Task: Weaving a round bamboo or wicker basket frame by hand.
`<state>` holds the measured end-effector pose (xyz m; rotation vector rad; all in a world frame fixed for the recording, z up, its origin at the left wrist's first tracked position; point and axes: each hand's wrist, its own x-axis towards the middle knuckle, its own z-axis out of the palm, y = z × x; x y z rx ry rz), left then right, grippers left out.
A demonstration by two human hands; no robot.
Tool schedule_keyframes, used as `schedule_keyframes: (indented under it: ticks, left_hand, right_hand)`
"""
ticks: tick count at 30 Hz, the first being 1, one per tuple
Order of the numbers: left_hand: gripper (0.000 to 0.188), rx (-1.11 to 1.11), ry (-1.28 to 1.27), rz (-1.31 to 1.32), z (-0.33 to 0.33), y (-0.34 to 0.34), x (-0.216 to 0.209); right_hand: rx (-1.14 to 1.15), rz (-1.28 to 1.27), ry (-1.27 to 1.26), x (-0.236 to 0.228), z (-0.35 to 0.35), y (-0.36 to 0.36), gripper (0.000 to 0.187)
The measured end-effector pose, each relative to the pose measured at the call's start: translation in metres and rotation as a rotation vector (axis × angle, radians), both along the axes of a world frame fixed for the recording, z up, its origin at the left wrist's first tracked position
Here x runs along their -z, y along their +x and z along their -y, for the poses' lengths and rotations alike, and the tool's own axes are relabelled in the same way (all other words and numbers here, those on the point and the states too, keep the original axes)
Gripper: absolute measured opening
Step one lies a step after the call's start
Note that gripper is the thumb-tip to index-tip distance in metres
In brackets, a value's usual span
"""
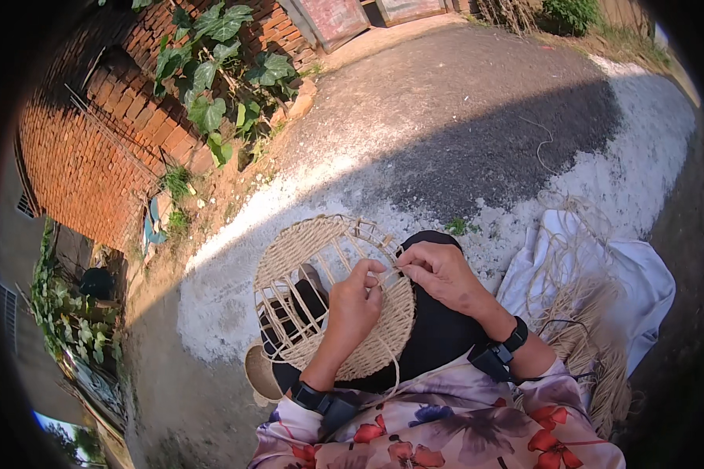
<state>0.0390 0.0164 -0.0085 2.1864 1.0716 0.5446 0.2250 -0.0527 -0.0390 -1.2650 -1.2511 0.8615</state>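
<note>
A round panel woven from tan straw cord (387,336) rests on my lap, over dark trousers. Its far and near parts are densely woven, while bare strands with gaps cross the middle. At its upper right rim, my right hand (442,273) pinches a thin straw cord between thumb and fingers. My left hand (356,305) lies over the panel, fingers curled and fingertips pressed together close to the right hand's. What is in the left fingertips is too small to make out. A loose cord (396,367) trails from the panel toward my body.
On the ground to my right, a bundle of loose straw cord (602,344) lies on a white cloth (645,285). A tan bowl-shaped object (260,374) sits low at my left. Farther off are a brick wall (82,176), a leafy plant (207,74) and a dark mound (493,148).
</note>
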Motion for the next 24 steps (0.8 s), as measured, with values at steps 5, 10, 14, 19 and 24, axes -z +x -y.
schedule_keyframes:
  ticks: [5, 10, 14, 19, 24]
  left_hand:
    - [0.032, -0.026, -0.355, 0.146, -0.005, -0.003, 0.000]
    - [0.032, -0.002, -0.337, 0.136, -0.008, -0.007, -0.008]
    - [0.028, 0.025, -0.409, 0.052, -0.014, -0.011, -0.029]
    - [0.022, -0.070, -0.424, 0.151, -0.026, -0.024, -0.035]
    - [0.016, -0.066, -0.471, 0.236, -0.003, -0.027, -0.049]
  right_hand:
    - [0.010, 0.527, 0.162, -0.007, -0.006, -0.015, 0.017]
    - [-0.036, 0.647, 0.141, -0.009, -0.007, -0.013, 0.014]
    - [-0.054, 0.711, 0.071, -0.010, -0.006, -0.013, 0.010]
    - [-0.007, 0.599, 0.147, -0.024, -0.008, -0.022, 0.004]
    - [-0.109, 0.301, 0.361, -0.030, -0.020, -0.033, 0.007]
